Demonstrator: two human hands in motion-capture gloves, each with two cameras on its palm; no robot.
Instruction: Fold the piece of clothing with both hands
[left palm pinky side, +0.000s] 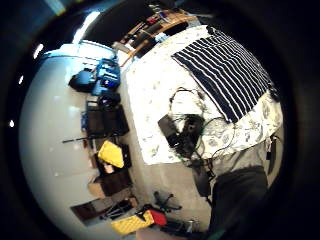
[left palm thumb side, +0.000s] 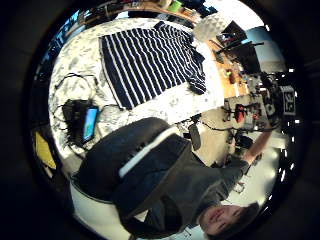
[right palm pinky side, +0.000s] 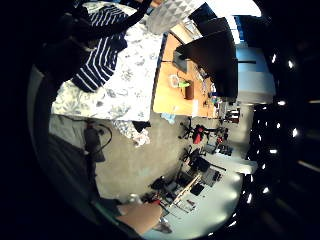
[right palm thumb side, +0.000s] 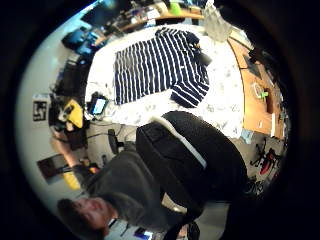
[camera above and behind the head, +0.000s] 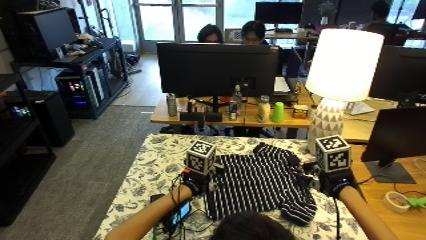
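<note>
A navy shirt with white stripes lies spread flat on the table's flowered cloth. One sleeve is bunched at its near right corner. My left hand is raised over the shirt's left edge and my right hand is raised off its right side. Neither touches the cloth. The palm views show the whole shirt from well above, with no finger curled across them. The right little finger side view catches only the shirt's near corner.
A phone with a lit screen and tangled cables lies on the table by my left forearm. A white lamp stands at the far right corner. A wooden desk adjoins on the right, and another with a monitor and bottles stands behind.
</note>
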